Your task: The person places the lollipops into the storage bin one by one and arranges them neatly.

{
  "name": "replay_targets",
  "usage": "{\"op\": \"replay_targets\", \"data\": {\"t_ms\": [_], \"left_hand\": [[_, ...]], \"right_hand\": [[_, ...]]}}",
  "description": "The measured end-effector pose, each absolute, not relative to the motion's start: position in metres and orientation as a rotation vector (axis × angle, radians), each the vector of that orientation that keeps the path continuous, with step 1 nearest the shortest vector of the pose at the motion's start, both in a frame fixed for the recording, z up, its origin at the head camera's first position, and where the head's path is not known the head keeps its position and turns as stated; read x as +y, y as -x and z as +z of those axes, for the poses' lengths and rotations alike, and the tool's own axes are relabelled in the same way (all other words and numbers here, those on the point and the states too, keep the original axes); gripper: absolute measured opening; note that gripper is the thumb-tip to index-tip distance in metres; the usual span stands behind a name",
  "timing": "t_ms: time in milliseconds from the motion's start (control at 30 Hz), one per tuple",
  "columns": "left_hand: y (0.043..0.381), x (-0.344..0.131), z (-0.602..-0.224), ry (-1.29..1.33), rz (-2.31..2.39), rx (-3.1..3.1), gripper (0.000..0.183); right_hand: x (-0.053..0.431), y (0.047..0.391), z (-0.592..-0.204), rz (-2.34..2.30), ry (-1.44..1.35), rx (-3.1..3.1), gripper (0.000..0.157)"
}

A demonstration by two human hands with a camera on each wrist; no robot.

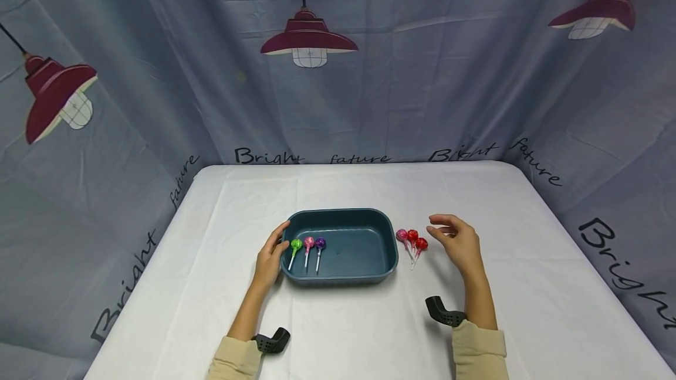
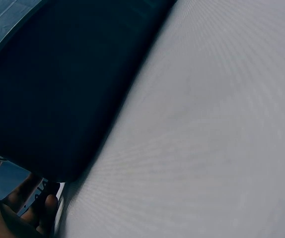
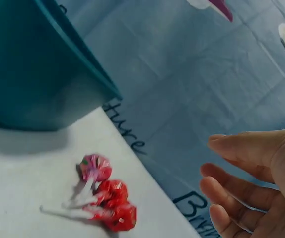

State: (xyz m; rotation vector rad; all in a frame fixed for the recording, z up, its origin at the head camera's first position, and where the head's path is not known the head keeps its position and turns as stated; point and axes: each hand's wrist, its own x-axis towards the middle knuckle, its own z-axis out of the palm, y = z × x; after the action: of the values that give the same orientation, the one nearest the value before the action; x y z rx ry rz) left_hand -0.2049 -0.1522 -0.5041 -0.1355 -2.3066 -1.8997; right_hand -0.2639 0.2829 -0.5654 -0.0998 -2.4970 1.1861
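Observation:
A dark teal rectangular tray [image 1: 348, 279] stands on the white-covered table. My left hand [image 1: 269, 260] holds its left end, thumb over the rim and fingers along the outer side; the left wrist view shows those fingers [image 2: 48, 210] partly behind the tray wall. Inside, toward the left, lie a green lollipop [image 1: 296, 245], a pink lollipop [image 1: 308, 243] and a purple lollipop [image 1: 320, 244]. Just right of the tray, a magenta lollipop [image 3: 96, 167] and two red lollipops [image 3: 124, 216] lie bunched on the table. My right hand [image 1: 458, 246] hovers to their right, fingers loosely bent around nothing.
A white cloth [image 1: 369, 333] covers the table. Grey-blue curtains [image 1: 369, 104] printed with lamps and lettering hang behind it and at both sides. Each wrist wears a black camera mount [image 1: 445, 312].

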Motion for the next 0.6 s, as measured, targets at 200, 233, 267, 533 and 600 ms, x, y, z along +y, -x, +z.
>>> {"op": "replay_targets", "data": {"t_ms": [200,233,267,533,600], "left_hand": [[0.204,-0.152,-0.502,0.135,-1.890,-2.323,0.042],[0.204,-0.152,-0.502,0.137,-1.890,-2.324,0.042],[0.205,-0.152,-0.502,0.142,-1.890,-2.324,0.042],[0.216,-0.157,-0.526,0.136,-1.908,-2.293,0.042],[0.220,-0.159,-0.535,0.125,-1.903,-2.294,0.042]], "right_hand": [[0.280,0.251,-0.558,1.174,0.129,-2.596,0.042],[0.278,0.248,-0.554,1.164,0.126,-2.620,0.043],[0.275,0.243,-0.549,1.164,0.121,-2.639,0.043],[0.248,0.212,-0.498,1.352,0.161,-2.758,0.038],[0.246,0.211,-0.496,1.359,0.167,-2.786,0.037]]}}
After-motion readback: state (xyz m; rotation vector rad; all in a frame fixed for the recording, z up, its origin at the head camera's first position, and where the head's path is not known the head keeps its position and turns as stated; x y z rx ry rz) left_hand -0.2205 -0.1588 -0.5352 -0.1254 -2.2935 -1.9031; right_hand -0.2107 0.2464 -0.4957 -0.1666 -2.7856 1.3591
